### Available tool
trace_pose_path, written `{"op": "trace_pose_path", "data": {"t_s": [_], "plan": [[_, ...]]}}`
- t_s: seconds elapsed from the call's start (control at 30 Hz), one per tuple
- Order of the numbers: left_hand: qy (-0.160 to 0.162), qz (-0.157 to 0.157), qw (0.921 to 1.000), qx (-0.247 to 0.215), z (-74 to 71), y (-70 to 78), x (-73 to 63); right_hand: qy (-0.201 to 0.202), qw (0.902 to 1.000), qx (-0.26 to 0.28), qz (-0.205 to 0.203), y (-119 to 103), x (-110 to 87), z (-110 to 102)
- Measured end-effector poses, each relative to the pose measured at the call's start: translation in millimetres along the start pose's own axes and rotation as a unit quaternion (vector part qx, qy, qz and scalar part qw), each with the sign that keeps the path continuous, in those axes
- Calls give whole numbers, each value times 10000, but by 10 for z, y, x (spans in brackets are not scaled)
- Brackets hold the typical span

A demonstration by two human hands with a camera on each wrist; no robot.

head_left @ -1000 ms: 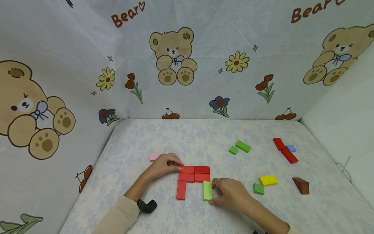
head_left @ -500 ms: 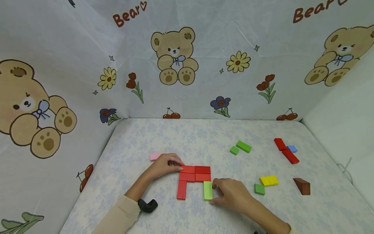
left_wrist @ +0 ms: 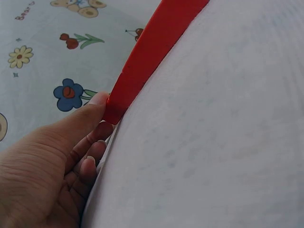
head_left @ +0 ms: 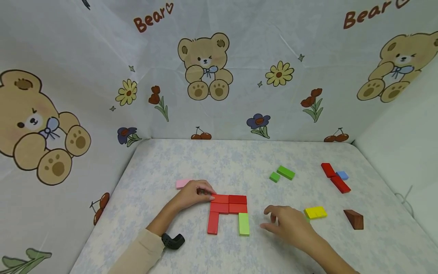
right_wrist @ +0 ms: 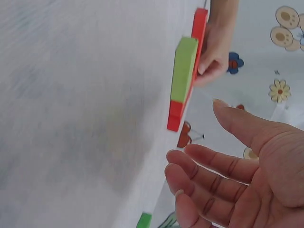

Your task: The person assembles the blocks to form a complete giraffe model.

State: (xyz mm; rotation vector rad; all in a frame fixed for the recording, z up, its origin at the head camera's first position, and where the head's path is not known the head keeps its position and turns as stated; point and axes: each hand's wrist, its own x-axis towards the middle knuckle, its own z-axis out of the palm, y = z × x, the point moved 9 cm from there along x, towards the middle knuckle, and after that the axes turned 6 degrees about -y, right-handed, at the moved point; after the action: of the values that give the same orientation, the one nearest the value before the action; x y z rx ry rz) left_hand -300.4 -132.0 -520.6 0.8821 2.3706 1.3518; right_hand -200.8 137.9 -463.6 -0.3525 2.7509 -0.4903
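Note:
Several red blocks [head_left: 220, 207] lie flat in a two-row group, with one more red block [head_left: 212, 223] pointing down from its left end. A light green block [head_left: 244, 224] points down from the right end, its top against the red row. At the group's upper left corner, my left hand [head_left: 195, 195] pinches the end of a red block [left_wrist: 137, 61] between thumb and fingertips. My right hand [head_left: 291, 225] is off to the right of the light green block, holding nothing, with fingers loosely bent and thumb apart. It partly covers a green block [head_left: 307, 220].
A pink block [head_left: 182, 184] lies behind my left hand. Two green blocks [head_left: 285, 172] are farther back. To the right are a yellow block [head_left: 315, 212], a brown wedge [head_left: 354, 219], two red blocks [head_left: 340, 184] and a blue block [head_left: 342, 175]. A bear-print cloth [head_left: 239, 106] stands behind.
My right hand has let go of the light green block and moved right, now covering most of a green block. The light green block stays put, and my left hand has not moved.

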Motion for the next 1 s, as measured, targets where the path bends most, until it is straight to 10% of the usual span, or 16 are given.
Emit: {"op": "trace_pose_path", "data": {"t_s": [0.37, 1.0], "plan": [[19, 54, 10000, 13, 20, -12, -1, 524, 9986, 17, -42, 571, -220, -279], [18, 16, 10000, 63, 5, -22, 5, -3, 9998, 134, 110, 1106, -285, -118]]}}
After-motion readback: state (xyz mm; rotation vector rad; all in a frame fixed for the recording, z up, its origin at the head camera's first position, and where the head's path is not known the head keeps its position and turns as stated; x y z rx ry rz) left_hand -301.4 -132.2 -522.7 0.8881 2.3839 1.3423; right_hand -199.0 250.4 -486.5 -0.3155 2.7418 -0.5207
